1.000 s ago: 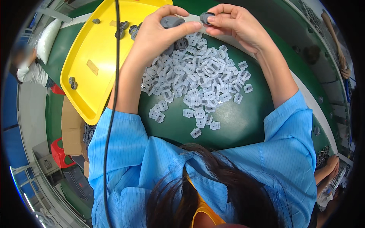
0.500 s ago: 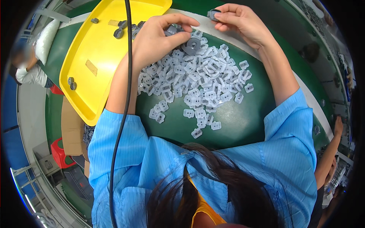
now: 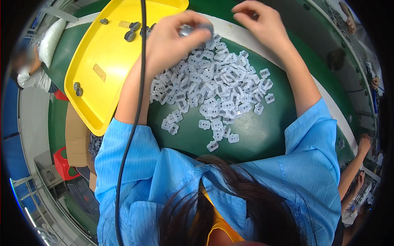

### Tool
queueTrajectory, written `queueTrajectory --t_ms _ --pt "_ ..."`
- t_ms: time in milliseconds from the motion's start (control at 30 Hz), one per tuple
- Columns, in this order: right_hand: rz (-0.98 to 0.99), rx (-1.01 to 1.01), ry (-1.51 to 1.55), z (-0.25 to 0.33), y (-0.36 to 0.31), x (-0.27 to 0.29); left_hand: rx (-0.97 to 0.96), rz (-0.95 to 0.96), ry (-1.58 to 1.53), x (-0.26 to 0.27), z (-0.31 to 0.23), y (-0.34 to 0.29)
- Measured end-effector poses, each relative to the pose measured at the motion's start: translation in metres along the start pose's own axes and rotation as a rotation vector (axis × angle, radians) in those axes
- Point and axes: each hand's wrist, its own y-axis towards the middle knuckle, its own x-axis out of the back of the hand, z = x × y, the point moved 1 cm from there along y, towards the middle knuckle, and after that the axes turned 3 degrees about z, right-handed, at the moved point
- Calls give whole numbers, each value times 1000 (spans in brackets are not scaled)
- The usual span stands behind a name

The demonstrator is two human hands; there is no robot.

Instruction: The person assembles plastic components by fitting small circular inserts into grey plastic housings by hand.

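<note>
At the far side of the table my left hand [image 3: 170, 43] is curled, thumb and forefinger closed around a grey round plastic part [image 3: 207, 28]. Motion smears that hand and the part. Another greyish piece [image 3: 186, 30] shows partly inside the curl of the fingers. Farther right, my right hand [image 3: 262, 22] is raised with its thumb and forefinger apart, and nothing shows between them. Below and between the hands spreads a heap of small translucent white plastic pieces [image 3: 221, 78], each with a dark slot or holes.
A yellow tray [image 3: 88, 61] at the left holds several dark grey round parts [image 3: 129, 36]. A black cable [image 3: 135, 119] hangs across the view. The green tabletop [image 3: 262, 135] has a pale strip along its far side. A cardboard box [image 3: 78, 141] stands at left; other people work around.
The grey part that was in my right hand no longer shows there, and its fingers have parted. The round part by my left hand has risen to its fingertips.
</note>
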Motion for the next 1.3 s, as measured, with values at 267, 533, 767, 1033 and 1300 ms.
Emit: queueTrajectory --t_ms 267,533,767,1033,1300 --pt "418 -179 136 41 -3 -13 134 -78 -225 5 12 4" --pt "424 -43 164 13 -13 4 -33 -139 60 2 10 3" --pt "362 -35 14 28 -17 10 -175 -187 430 -18 -3 2" --pt "204 -248 569 37 -12 4 -223 -281 435 -26 -5 5" --pt "170 -146 528 48 -16 -11 -285 -286 458 -31 -2 2"
